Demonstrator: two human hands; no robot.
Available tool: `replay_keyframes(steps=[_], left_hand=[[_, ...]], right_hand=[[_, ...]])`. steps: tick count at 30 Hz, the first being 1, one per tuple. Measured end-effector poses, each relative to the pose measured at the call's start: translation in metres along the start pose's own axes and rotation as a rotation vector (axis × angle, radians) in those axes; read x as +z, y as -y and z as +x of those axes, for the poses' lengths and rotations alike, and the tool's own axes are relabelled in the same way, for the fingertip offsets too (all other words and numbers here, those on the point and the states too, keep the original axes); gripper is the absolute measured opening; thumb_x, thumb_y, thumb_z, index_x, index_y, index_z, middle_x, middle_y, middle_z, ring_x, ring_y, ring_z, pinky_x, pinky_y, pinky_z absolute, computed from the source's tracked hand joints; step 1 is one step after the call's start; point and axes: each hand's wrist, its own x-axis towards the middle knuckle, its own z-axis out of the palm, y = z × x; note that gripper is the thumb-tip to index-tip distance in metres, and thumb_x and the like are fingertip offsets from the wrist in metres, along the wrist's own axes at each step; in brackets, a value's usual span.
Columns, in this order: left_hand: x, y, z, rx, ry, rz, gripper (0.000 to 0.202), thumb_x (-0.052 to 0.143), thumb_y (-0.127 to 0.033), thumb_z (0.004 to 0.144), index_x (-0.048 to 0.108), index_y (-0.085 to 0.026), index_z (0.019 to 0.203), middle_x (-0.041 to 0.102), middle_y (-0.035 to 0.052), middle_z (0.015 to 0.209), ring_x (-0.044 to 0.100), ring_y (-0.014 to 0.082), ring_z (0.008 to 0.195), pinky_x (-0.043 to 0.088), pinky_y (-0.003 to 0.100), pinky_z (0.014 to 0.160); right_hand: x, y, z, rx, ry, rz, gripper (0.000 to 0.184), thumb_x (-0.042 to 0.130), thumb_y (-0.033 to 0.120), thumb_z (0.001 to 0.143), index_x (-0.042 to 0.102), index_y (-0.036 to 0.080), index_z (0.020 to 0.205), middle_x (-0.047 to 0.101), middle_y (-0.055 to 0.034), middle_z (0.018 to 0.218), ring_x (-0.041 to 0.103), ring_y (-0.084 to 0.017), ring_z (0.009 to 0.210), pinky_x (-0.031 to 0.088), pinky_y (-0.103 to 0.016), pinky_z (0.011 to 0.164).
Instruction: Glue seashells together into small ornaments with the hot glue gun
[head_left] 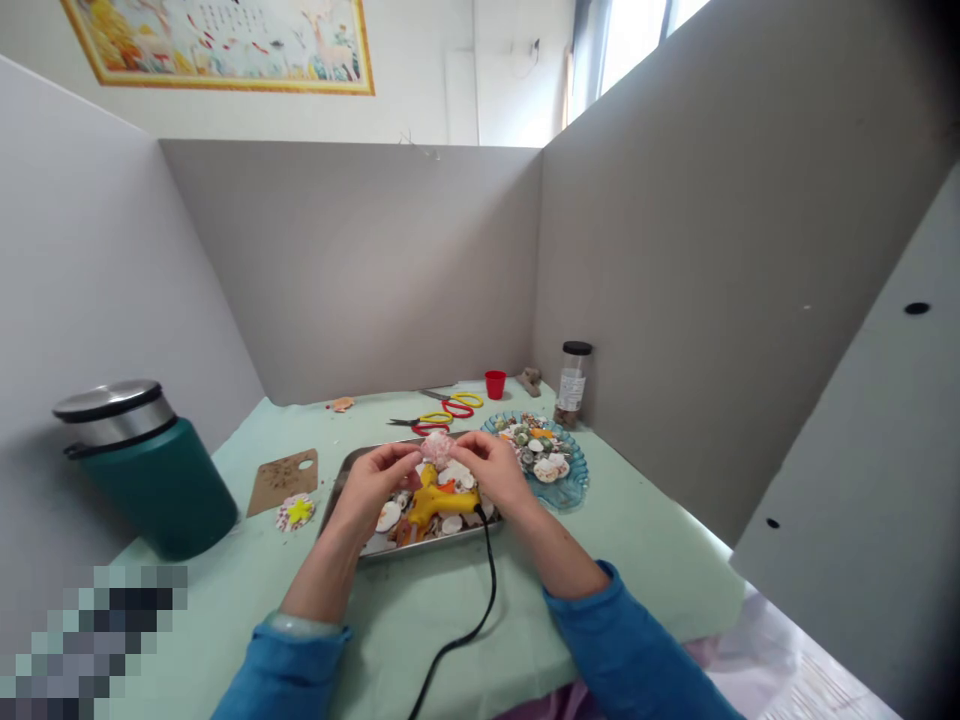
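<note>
1. A metal tray [435, 543] is set on the green-covered desk [645, 540]; it is filled with mixed shells, and a yellow glue gun [431, 503] is laid on top of them, its black cord [491, 580] being led over the front rim and across the desk.
2. A blue scalloped plate [579, 485], heaped with small shells and a larger pale one, is placed just beyond the tray, to its right.
3. A clear jar [571, 388], closed with a black lid, is stood beside the right-hand partition; brown contents can be seen at its base.
4. A small red cup [495, 385] is stood near the back; its contents cannot be made out.
5. A pale pink piece [437, 448] is held up over the tray's far part, between both hands.
6. Its left side is pinched by the left hand [388, 472], with thumb and fingertips drawn nearly together.
7. Its right side is gripped likewise by the right hand [491, 468], whose fingers are bent inward.
</note>
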Motion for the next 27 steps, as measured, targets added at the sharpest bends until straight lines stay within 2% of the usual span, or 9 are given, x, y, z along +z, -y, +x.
replay_keyframes(steps=[2,8,9,11,16,21,27], left_hand=[[0.001,-0.001,0.0,-0.013,-0.029,0.022,0.037,0.073,-0.043,0.064,0.066,-0.015,0.086,0.062,0.001,0.069,0.055,0.0111,0.059,0.051,0.027,0.063],[0.003,-0.005,-0.001,-0.019,-0.067,0.032,0.038,0.071,-0.047,0.064,0.065,-0.014,0.082,0.064,0.0032,0.078,0.053,0.0096,0.056,0.05,0.025,0.058],[0.002,-0.005,-0.001,-0.019,-0.068,0.036,0.038,0.071,-0.047,0.064,0.065,-0.014,0.08,0.063,0.0031,0.078,0.053,0.0094,0.056,0.05,0.025,0.058],[0.002,-0.004,-0.001,-0.018,-0.069,0.04,0.038,0.071,-0.048,0.063,0.065,-0.014,0.079,0.063,0.003,0.076,0.053,0.0093,0.055,0.049,0.025,0.058],[0.001,-0.003,0.0,-0.028,-0.081,0.051,0.039,0.072,-0.047,0.062,0.065,-0.013,0.078,0.062,0.0027,0.072,0.052,0.0096,0.055,0.05,0.025,0.058],[0.0,-0.004,0.0,-0.028,-0.087,0.073,0.041,0.073,-0.048,0.06,0.065,-0.013,0.078,0.063,0.0042,0.072,0.053,0.0103,0.054,0.05,0.026,0.058],[0.001,-0.003,0.0,-0.021,-0.083,0.081,0.04,0.072,-0.048,0.06,0.066,-0.013,0.078,0.064,0.0052,0.072,0.053,0.0109,0.055,0.05,0.026,0.057]], right_hand=[[-0.022,-0.003,0.003,0.034,-0.053,-0.038,0.021,0.061,0.036,0.072,0.065,0.016,0.072,0.061,-0.0002,0.067,0.052,-0.013,0.061,0.04,-0.023,0.056],[-0.111,-0.021,0.001,0.279,-0.139,-0.193,0.033,0.067,0.044,0.062,0.069,0.013,0.073,0.062,-0.0024,0.063,0.049,-0.013,0.054,0.032,-0.023,0.047],[-0.122,-0.025,-0.001,0.298,-0.177,-0.206,0.033,0.068,0.043,0.061,0.07,0.013,0.073,0.062,-0.0026,0.063,0.049,-0.013,0.054,0.032,-0.024,0.047],[-0.138,-0.032,-0.005,0.346,-0.173,-0.222,0.031,0.07,0.042,0.059,0.071,0.013,0.07,0.063,-0.0029,0.061,0.05,-0.014,0.054,0.033,-0.025,0.049],[-0.15,-0.05,-0.013,0.375,-0.063,-0.255,0.028,0.071,0.038,0.056,0.072,0.012,0.066,0.067,-0.0054,0.064,0.055,-0.017,0.06,0.039,-0.028,0.058],[-0.159,-0.062,-0.015,0.386,-0.097,-0.451,0.028,0.067,0.04,0.058,0.073,0.014,0.065,0.066,-0.0033,0.061,0.054,-0.017,0.059,0.036,-0.027,0.055],[-0.169,-0.064,-0.019,0.42,-0.163,-0.605,0.023,0.068,0.038,0.057,0.072,0.016,0.065,0.067,-0.003,0.061,0.055,-0.018,0.059,0.035,-0.027,0.053]])
